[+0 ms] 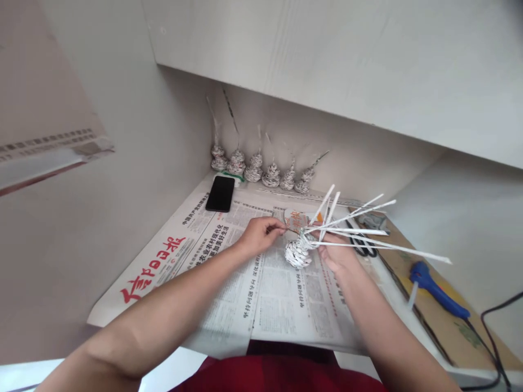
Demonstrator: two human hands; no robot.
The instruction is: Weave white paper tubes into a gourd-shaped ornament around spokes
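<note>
The bulb (297,255), at five o'clock from view centre, is grasped from three o'clock by the right hand (335,252) while a strand (291,230) is pinched at ten o'clock by the left hand (261,235), weaving seemingly being underway and steady tension probably required next.

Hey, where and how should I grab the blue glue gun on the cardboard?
The blue glue gun is probably best taken by its long handle, from above on its right, with the right hand, the nearer one, once free. The handle slants toward the near right, ending at the black cord; the whitish stick juts near the other end.
</note>
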